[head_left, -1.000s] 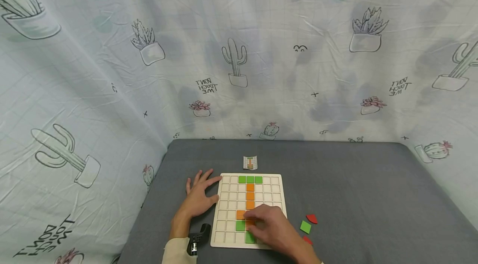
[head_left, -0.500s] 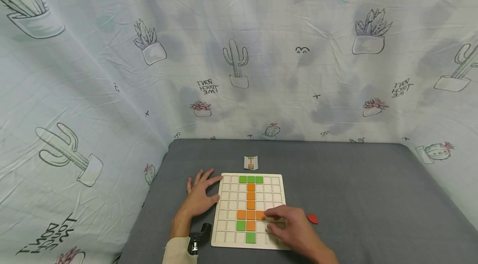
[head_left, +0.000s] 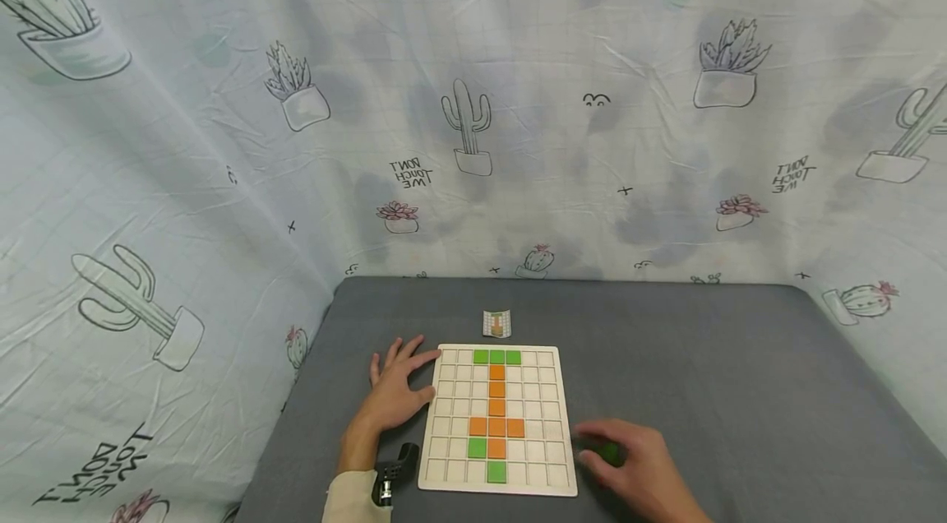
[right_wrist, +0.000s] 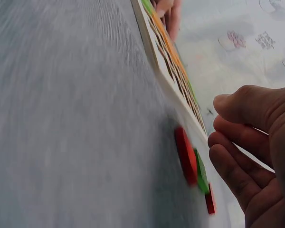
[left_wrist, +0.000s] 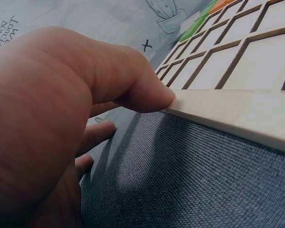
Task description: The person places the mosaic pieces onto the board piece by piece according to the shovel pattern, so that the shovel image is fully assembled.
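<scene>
A wooden grid board lies on the table, several green and orange square tiles set in its cells. The newest orange tile sits right of the orange column. My left hand rests on the table at the board's left side, fingers spread, its thumb touching the edge. My right hand hovers just right of the board, fingers loosely bent and holding nothing. Beneath it lies a green square tile, partly hidden in the head view. Two red pieces lie beside that tile in the right wrist view.
A small printed card with a grid pattern lies behind the board. The grey table extends to the right. Behind and at the sides hangs a cactus-print cloth. A black device is strapped to the left wrist.
My right hand has released the orange tile in its cell and moved right, off the board, to above the loose green tile. The left hand has stayed put.
</scene>
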A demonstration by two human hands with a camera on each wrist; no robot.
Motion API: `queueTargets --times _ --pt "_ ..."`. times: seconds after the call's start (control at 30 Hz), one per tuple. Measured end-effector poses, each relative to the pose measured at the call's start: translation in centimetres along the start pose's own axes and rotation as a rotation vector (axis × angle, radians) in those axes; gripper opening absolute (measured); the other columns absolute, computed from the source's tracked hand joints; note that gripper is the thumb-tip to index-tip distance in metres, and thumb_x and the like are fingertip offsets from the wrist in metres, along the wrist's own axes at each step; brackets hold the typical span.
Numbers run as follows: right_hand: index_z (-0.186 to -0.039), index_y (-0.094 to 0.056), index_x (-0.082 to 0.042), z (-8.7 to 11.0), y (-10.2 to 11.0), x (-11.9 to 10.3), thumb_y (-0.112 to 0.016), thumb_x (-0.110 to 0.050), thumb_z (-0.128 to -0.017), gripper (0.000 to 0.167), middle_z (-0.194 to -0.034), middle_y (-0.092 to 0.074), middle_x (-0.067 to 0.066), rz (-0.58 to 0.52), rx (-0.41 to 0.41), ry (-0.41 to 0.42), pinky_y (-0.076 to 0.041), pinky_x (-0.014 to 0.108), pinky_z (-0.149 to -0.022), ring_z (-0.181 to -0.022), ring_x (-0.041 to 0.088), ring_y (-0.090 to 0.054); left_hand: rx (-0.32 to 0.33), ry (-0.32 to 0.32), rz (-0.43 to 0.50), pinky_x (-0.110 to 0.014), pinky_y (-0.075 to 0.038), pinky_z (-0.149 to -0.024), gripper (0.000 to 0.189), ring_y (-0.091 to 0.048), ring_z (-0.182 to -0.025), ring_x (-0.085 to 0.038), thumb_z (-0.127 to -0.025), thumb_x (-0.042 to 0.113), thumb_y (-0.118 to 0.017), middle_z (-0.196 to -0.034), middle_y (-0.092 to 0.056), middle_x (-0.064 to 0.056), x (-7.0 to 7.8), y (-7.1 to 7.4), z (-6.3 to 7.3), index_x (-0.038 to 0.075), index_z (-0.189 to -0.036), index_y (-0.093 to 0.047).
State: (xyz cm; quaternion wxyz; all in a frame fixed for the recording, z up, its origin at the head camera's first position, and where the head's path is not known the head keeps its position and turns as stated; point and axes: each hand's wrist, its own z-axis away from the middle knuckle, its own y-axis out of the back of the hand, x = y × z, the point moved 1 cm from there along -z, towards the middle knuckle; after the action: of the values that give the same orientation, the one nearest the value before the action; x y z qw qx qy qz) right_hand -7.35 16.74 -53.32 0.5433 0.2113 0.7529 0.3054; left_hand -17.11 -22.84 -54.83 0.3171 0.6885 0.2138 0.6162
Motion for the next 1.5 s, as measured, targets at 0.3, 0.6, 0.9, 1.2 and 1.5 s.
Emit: queueTargets --times 0.3,0.6,0.9,1.2,1.5 --pt "-0.108 -0.085 -0.024 1.5 1.5 2.0 -0.098 -0.006 -0.074 0.041 -0.103 -0.081 -0.017 0.066 0.155 0.143 -0.058 0.013 -0.081 -0.092 -0.001 -0.075 0.002 0.013 0.004 -0.076 0.009 -0.128 0.062 -0.014 -0.168 -0.050 -0.090 0.009 -0.075 -0.176 -0.040 -0.017 0.1 -0.2 0.0 0.018 -0.151 -0.069" --pt "-0.106 -0.086 -0.023 2.7 2.4 3.2 -0.102 -0.010 -0.069 0.043 -0.100 -0.082 -0.015 0.128 0.189 0.092 -0.053 0.007 -0.080 -0.089 -0.005 -0.072 0.006 0.010 0.004 -0.076 0.009 -0.128 0.062 -0.014 -0.168 -0.050 -0.090 0.009 -0.075 -0.175 -0.039 -0.018 0.0 -0.2 0.0 0.017 -0.151 -0.069" --pt "-0.106 -0.085 -0.020 2.7 2.1 3.6 -0.102 -0.006 -0.066 0.045 -0.097 -0.082 -0.010 0.117 0.191 0.146 -0.054 0.010 -0.075 -0.084 -0.003 -0.072 0.006 0.006 0.001 -0.077 0.009 -0.127 0.062 -0.015 -0.168 -0.051 -0.089 0.008 -0.075 -0.175 -0.040 -0.018 0.1 -0.2 0.0 0.017 -0.150 -0.069" --pt "-0.105 -0.085 -0.022 2.2 1.5 3.6 -0.101 -0.003 -0.061 0.051 -0.098 -0.081 -0.012 0.141 0.227 0.191 -0.048 0.002 -0.082 -0.088 -0.003 -0.072 0.009 0.012 -0.009 -0.076 0.009 -0.128 0.062 -0.014 -0.168 -0.051 -0.089 0.009 -0.075 -0.175 -0.040 -0.019 0.1 -0.1 0.0 0.016 -0.151 -0.069" --pt "-0.103 -0.084 -0.024 1.8 1.1 2.9 -0.101 -0.003 -0.064 0.048 -0.096 -0.080 -0.014 0.170 0.184 0.174 -0.056 0.012 -0.078 -0.088 -0.002 -0.072 0.008 0.008 -0.002 -0.076 0.008 -0.128 0.063 -0.016 -0.168 -0.050 -0.088 0.009 -0.075 -0.175 -0.041 -0.018 0.1 -0.2 0.0 0.018 -0.150 -0.069"
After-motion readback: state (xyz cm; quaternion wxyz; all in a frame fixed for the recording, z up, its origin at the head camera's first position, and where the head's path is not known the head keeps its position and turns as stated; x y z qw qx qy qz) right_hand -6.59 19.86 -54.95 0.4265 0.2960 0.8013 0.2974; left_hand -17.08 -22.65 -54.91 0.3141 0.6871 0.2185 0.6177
